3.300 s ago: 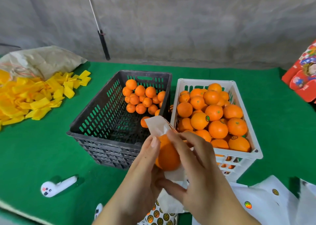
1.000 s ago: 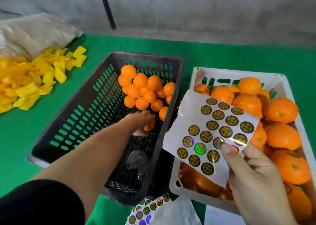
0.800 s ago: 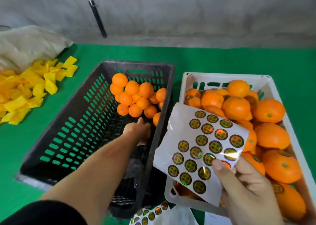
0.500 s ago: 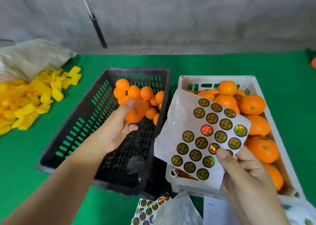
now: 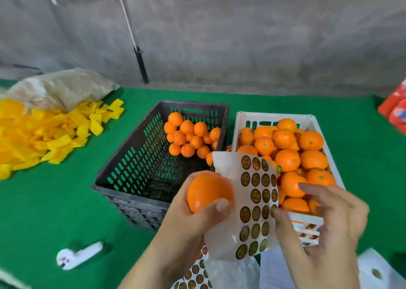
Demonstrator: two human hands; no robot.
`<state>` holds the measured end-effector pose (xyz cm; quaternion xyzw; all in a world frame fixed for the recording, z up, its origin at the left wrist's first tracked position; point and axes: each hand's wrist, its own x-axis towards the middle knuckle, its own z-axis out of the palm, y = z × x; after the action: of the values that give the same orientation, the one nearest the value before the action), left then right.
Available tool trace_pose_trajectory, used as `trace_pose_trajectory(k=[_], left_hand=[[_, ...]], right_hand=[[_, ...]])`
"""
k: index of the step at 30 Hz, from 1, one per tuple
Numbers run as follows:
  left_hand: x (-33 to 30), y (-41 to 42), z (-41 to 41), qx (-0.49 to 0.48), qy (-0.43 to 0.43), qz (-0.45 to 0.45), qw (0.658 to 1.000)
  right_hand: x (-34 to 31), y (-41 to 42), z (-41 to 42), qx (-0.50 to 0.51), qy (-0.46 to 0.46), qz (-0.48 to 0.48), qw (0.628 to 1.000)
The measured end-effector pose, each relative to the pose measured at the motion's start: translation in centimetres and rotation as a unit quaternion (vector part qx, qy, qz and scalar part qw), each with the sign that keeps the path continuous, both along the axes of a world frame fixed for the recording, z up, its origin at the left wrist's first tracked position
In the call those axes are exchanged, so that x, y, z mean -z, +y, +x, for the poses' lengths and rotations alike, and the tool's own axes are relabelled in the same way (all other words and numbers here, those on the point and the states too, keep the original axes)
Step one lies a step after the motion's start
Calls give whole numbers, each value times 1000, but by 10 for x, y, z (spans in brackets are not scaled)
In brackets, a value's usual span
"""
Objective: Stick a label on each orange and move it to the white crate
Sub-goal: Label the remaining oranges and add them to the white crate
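My left hand [image 5: 186,220] grips one orange [image 5: 208,192] in front of the black crate [image 5: 131,154]. It also holds the left part of a label sheet [image 5: 254,203], which stands upright behind the orange. My right hand [image 5: 325,222] is just right of the sheet, its thumb touching the sheet's right edge and its fingers spread. Small oranges [image 5: 189,134] are piled in the black crate's far right corner. The white crate [image 5: 274,116] on the right is heaped with oranges [image 5: 287,159], some bearing labels.
Yellow wrappers [image 5: 44,134] and a paper bag [image 5: 61,86] lie at the left. A white device [image 5: 79,253] rests near the table's front edge. Another label sheet [image 5: 195,273] and white papers [image 5: 274,271] lie beneath my hands. A red item [image 5: 395,112] sits far right.
My left hand took an orange out of the black crate and brought it back to the label sheet. My right hand loosened its grip on the sheet, which now stands upright.
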<state>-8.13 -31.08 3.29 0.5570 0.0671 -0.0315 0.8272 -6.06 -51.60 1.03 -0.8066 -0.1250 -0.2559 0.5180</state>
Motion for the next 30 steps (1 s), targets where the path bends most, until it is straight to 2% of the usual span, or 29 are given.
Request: trace_pose_trajectory(k=[1, 3, 7, 10, 15, 17, 19, 21, 23, 25, 26, 28, 30], left_hand=[[-2, -1, -6, -1, -8, 6, 1000], [-6, -3, -19, 10, -28, 26, 999], [-16, -8, -37, 41, -60, 57, 996], [-21, -13, -45, 41, -74, 71, 994], [-20, -15, -51, 49, -105, 51, 992], [-20, -14, -53, 67, -108, 39, 991], [-22, -11, -53, 72, -116, 33, 990], [-25, -6, -53, 73, -123, 26, 989], [-24, -1, -52, 72, -121, 36, 989], [-22, 0, -52, 74, -124, 55, 988], [-20, 0, -52, 80, -131, 54, 987], [-18, -3, -51, 87, -141, 36, 986], [-20, -12, -47, 83, -133, 37, 987]], right_hand=[[-5, 1, -5, -17, -43, -33, 998], [-18, 2, -9, -75, -12, -36, 996], [-34, 2, -10, -184, 67, 42, 980], [-39, -2, -17, -202, 83, 105, 970], [-38, -3, -18, -217, 29, -5, 976], [-31, -8, -14, -279, 71, 53, 956], [-23, -13, -12, -342, 167, 172, 908], [-17, -17, -11, -338, 225, 263, 875], [-17, -20, -11, -281, 218, 253, 900], [-23, -20, -14, -248, 184, 180, 934], [-26, -18, -15, -259, 167, 150, 939], [-30, -12, -19, -288, 147, 117, 939], [-30, -9, -19, -327, 171, 153, 917]])
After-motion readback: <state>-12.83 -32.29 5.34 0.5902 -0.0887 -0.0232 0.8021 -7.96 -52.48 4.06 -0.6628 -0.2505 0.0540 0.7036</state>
